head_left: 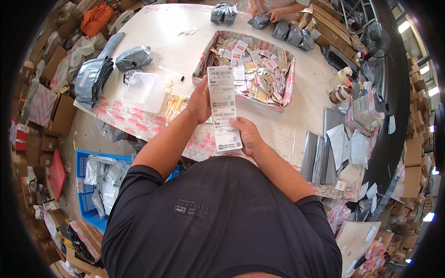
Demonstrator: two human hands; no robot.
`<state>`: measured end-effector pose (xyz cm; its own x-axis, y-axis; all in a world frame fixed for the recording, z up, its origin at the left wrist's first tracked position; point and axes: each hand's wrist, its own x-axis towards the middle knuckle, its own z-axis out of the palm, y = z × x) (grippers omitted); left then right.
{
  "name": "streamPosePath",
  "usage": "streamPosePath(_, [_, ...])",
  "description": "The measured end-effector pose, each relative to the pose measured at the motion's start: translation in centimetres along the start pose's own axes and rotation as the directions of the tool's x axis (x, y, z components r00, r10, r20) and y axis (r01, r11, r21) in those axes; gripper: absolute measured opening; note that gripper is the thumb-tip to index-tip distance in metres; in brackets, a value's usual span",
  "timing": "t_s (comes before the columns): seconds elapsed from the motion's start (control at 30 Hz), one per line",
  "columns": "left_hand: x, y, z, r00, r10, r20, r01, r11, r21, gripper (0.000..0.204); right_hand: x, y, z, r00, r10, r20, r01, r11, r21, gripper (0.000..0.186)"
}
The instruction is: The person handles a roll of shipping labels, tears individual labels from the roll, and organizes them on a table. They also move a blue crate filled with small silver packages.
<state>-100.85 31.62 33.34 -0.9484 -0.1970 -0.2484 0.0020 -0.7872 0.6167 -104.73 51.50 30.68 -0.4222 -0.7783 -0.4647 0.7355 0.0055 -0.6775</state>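
Between my hands is a long white strip of printed shipping labels [223, 99], held up over the near part of the table. My left hand [200, 103] grips its left edge, fingers partly hidden behind it. Lower down, my right hand [245, 135] pinches the right edge with the thumb in front. Just beyond the strip stands an open shallow box [288, 95] wrapped in red-and-white printed tape. Many small white and yellow cards [252, 67] fill it. More yellow cards [174, 107] lie on the table beside my left forearm.
A clear plastic tub [141, 91] and grey plastic bags [94, 78] lie at left on the table [185, 51]. A blue crate [85, 197] of packets stands below. Across the table, another person's hands [274, 15] touch a dark parcel [259, 21]. Grey mailer bags [320, 153] lie at right.
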Motion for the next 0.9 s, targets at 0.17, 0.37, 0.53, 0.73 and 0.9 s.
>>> streamPosePath(0.17, [0.2,-0.1,-0.2,1.000,0.017,-0.021,-0.018,0.999,-0.034,0.067,0.5,1.2,-1.1,0.989,0.045,-0.141,-0.044,0.999,0.012,0.034])
streamPosePath(0.37, [0.4,-0.3,-0.9,1.000,-0.003,-0.017,0.003,1.000,-0.004,0.070,0.2,0.2,-0.1,1.000,0.002,-0.017,-0.002,0.999,-0.040,0.038])
streamPosePath(0.53, [0.8,-0.5,-1.3,0.999,-0.003,-0.048,0.000,0.999,-0.052,0.070,0.0,0.6,-0.5,0.987,0.113,-0.111,-0.109,0.993,0.044,0.035])
streamPosePath(0.73, [0.4,-0.5,-0.6,1.000,0.021,-0.021,-0.021,1.000,-0.007,0.069,-0.4,-0.7,0.8,0.996,0.067,0.050,-0.076,0.976,0.203,0.062])
streamPosePath(0.9, [0.3,-0.4,-0.8,1.000,0.013,-0.012,-0.013,1.000,0.007,0.051,-0.9,-0.6,1.4,0.999,0.021,0.050,-0.030,0.982,0.184,0.062])
